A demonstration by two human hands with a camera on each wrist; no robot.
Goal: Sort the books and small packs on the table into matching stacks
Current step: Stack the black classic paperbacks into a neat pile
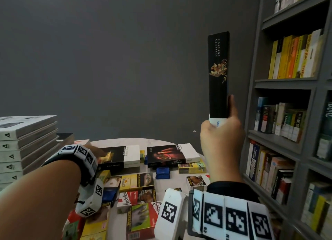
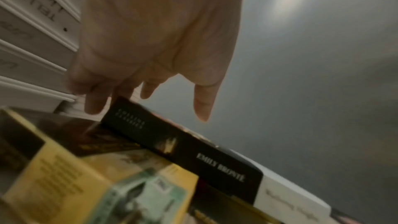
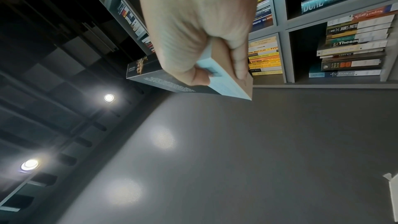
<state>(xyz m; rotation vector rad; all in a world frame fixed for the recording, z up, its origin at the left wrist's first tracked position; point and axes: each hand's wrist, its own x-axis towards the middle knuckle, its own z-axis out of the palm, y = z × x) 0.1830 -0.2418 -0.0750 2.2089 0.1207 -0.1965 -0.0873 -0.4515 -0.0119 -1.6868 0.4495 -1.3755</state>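
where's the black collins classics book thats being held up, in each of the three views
Head: the raised book stands upright right of centre, its lower end gripped by the right hand.
Left wrist: not in it; the black book there is the Emily Brontë book on the table, under the left hand.
Right wrist: upper centre, running left from the hand's grip.
Shared landmark: the grey bookshelf, behind the book in head and right wrist views.

The pale tabletop is strewn with packs; two books are laid flat, stack at left.
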